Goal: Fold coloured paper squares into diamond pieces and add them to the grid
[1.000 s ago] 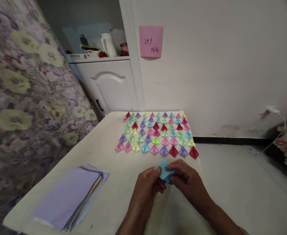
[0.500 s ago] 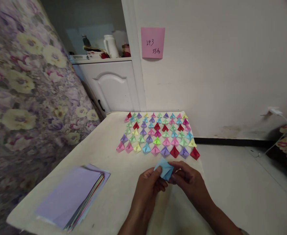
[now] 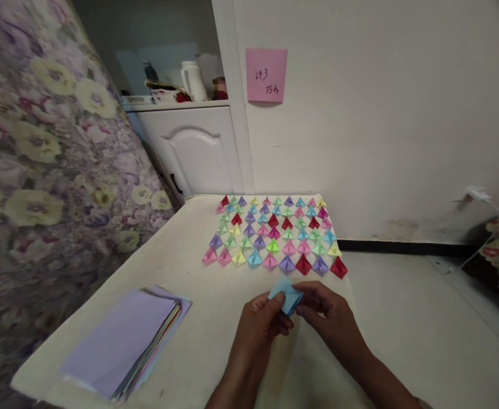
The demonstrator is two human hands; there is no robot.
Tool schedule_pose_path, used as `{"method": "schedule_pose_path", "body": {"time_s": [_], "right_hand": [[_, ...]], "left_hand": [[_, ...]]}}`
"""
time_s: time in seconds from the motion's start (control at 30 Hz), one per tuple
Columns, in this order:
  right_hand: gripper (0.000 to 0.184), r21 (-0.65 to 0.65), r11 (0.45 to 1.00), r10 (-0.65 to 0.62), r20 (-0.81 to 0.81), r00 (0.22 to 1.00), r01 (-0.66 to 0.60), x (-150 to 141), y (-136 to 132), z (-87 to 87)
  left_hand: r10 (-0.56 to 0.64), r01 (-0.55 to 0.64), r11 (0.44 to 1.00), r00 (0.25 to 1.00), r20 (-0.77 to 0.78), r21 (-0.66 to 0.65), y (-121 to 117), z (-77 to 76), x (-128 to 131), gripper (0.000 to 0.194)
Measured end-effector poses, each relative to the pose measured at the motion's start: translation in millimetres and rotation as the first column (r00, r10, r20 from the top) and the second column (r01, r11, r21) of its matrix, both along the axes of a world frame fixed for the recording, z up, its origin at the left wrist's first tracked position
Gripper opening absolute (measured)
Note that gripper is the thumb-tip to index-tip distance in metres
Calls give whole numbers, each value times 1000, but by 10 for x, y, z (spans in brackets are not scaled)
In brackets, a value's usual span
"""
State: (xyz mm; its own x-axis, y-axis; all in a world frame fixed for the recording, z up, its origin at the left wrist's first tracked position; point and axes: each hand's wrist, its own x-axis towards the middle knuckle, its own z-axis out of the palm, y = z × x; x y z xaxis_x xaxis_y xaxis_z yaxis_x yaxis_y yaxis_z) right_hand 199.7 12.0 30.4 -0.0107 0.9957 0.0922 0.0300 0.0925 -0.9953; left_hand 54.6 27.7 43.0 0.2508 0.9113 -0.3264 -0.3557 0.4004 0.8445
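Between my two hands, above the near part of the table, is a small folded piece of light blue paper (image 3: pixel 287 291). My left hand (image 3: pixel 263 316) grips its left side, thumb on top and fingers curled underneath. On the right side, my right hand (image 3: pixel 327 309) pinches the paper's edge between thumb and fingers. Just beyond the hands, rows of small folded paper pieces (image 3: pixel 272 245) in pink, red, purple, green, yellow and blue lie on the table. A stack of coloured paper sheets (image 3: pixel 121 335), purple on top, rests to the left.
The cream-covered table (image 3: pixel 181 244) meets a white wall at the back. A floral curtain (image 3: pixel 83 153) hangs along the left. Behind stands a white cabinet (image 3: pixel 194 147) with a white jug (image 3: pixel 194 80) on its shelf. A pink note (image 3: pixel 266 75) sticks to the wall.
The blue paper's right part has been folded closer in, and it looks more compact. Both hands have shifted only slightly, still holding it.
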Motion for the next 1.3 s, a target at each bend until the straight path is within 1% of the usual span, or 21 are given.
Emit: {"method": "schedule_pose_path", "body": {"time_s": [0.17,0.33,0.5,0.57,0.67,0.77,0.87,0.97,1.1,1.3], "right_hand": [[26,-23,1000,-16,3,1000,16,-25,6,-7],[28,-29,999,-22,-25,999,21,-41,0,-32],[40,-24,998,-63,-33,997,62,-69,0,-48],[41,-32,997,-68,-49,996,66,-84,5,-59],[34,-53,999,-8,-147,989,1,-96,6,-72],[25,-71,994,57,-258,964,-78,-78,-2,-61],[21,-111,986,82,-302,950,-121,-45,-4,-33],[21,-153,982,67,-279,958,-113,-33,7,-21],[21,-184,981,11,-240,971,-57,-57,28,-50],[20,-203,978,-16,-256,967,-38,-69,49,-81]], "left_hand": [[6,-5,1000,999,-46,17,-1,6,-4,28],[-7,7,1000,996,-88,4,-4,10,-13,25],[1,0,1000,994,-106,9,7,2,-17,23],[1,0,1000,994,-111,9,8,2,-15,22],[16,-14,1000,992,-124,13,6,7,-6,19],[40,-37,999,991,-130,22,4,12,2,18],[47,-43,998,989,-139,34,1,9,3,18],[31,-23,999,984,-173,46,-6,-2,7,19],[4,10,998,980,-201,69,-19,-22,25,19],[14,-1,998,978,-207,62,-9,-68,44,23]]}}
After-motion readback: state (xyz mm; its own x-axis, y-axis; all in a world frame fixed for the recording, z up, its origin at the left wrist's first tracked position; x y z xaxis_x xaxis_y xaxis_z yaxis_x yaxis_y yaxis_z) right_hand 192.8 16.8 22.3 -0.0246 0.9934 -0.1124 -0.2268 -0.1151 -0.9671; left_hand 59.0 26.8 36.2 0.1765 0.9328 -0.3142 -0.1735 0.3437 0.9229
